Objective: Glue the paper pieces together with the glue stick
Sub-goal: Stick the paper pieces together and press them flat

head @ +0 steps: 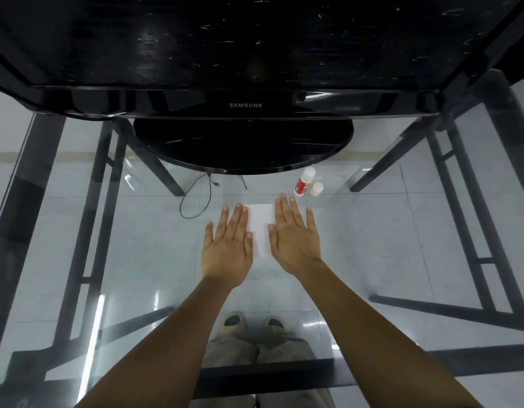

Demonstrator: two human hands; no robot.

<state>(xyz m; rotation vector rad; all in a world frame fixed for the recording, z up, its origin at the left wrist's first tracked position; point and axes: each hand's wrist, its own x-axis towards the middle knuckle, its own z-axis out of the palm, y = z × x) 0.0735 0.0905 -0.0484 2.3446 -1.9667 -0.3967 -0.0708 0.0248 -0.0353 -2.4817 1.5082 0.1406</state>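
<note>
head view, looking down through a clear glass tabletop [137, 245]. a white rectangular paper piece [260, 228] lies flat on the glass, long axis running away from the person, between the two hands. whether it is one sheet or two stacked cannot be told from here.

left hand [227, 248]: palm down, fingers spread and flat, holding nothing; its inner fingers overlap the left edge of the paper. right hand [294, 241]: also palm down, fingers extended and apart, holding nothing; thumb side covers the paper's right edge. both look to be pressing or smoothing the sheet, though contact pressure is a judgement only.

the white glue stick with red label [303, 181] lies tilted on the glass beyond and to the right of the paper, just past the right hand's fingertips. its small white cap [316, 189] stands apart just beside it, so the stick appears uncapped.

key relation: the glue stick lies forward-right of the right hand, near it, and well apart from the left hand. the right hand is the nearer one for any reach to it; the left is placed to keep the paper down.

background: black samsung monitor [245, 105] on a round black stand [243, 145], behind the paper. black cable [196, 195] on the floor under the glass.
</note>
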